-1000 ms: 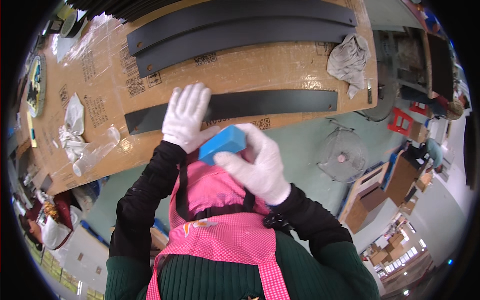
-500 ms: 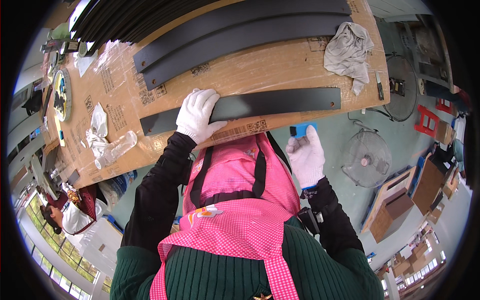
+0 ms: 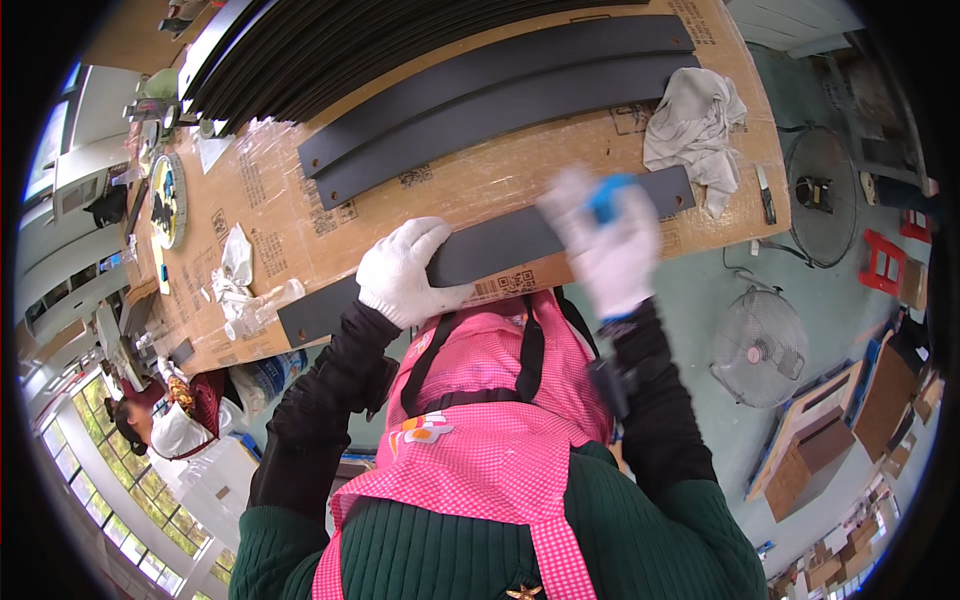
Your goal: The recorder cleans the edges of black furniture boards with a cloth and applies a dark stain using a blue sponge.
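A long dark grey strip board (image 3: 500, 243) lies along the near edge of the cardboard-covered table, with a hole at its right end. My left hand (image 3: 408, 272), in a white knitted glove, grips it left of the middle, fingers over the top and thumb along the near edge. Over the board's right part is my gloved right hand (image 3: 612, 245), smeared by motion, closed on a small blue block (image 3: 611, 196). Whether the block touches the board cannot be made out. Two similar boards (image 3: 480, 128) lie overlapping just beyond.
A stack of dark boards (image 3: 330, 55) stands at the far left. On the right lie a crumpled grey cloth (image 3: 695, 135) and a knife (image 3: 766, 195). White cloth (image 3: 237, 255) and a round tray (image 3: 168, 200) are left. A fan (image 3: 758, 348) stands beyond the table; another person (image 3: 185, 425) is at lower left.
My right hand has swung up and inward with the blue block, from beside the table to over the board. The board has tilted, its left end nearer me, with my left hand still on it.
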`<state>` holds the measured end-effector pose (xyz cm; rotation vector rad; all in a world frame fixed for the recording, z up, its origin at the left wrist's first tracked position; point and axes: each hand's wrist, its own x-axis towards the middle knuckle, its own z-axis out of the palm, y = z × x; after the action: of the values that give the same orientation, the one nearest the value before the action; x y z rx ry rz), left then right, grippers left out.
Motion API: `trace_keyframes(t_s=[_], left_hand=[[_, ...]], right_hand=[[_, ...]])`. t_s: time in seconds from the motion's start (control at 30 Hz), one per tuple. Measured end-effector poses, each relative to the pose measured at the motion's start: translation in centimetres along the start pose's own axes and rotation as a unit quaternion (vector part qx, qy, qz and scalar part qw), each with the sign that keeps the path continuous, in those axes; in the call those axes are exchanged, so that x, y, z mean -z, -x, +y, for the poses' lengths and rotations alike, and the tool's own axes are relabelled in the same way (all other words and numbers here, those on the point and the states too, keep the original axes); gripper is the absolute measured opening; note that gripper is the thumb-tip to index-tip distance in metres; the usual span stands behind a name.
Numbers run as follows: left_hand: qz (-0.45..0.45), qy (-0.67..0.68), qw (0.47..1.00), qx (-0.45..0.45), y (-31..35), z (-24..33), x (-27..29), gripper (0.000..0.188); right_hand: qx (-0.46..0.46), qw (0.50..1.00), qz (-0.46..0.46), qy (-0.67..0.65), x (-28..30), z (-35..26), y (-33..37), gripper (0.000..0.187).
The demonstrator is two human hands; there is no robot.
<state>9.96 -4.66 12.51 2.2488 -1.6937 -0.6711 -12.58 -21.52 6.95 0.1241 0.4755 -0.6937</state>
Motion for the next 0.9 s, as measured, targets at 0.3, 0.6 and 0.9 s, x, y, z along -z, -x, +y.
trace_keyframes(t_s=[0.3, 0.6, 0.9], left_hand=[[0.056, -0.059, 0.993, -0.086, -1.0, 1.1, 4.8, 0.074], [0.215, -0.101, 0.963, -0.127, -3.8, 1.3, 15.1, 0.077], [0.315, -0.091, 0.939, -0.103, -13.5, 0.3, 20.4, 0.072]], right_hand=[[0.296, 0.952, -0.082, -0.014, -1.1, -15.9, 3.3, 0.038], [0.324, 0.935, -0.118, -0.083, 2.7, -20.5, 1.5, 0.034], [0.192, 0.974, -0.097, -0.076, 2.5, -14.4, -4.9, 0.034]])
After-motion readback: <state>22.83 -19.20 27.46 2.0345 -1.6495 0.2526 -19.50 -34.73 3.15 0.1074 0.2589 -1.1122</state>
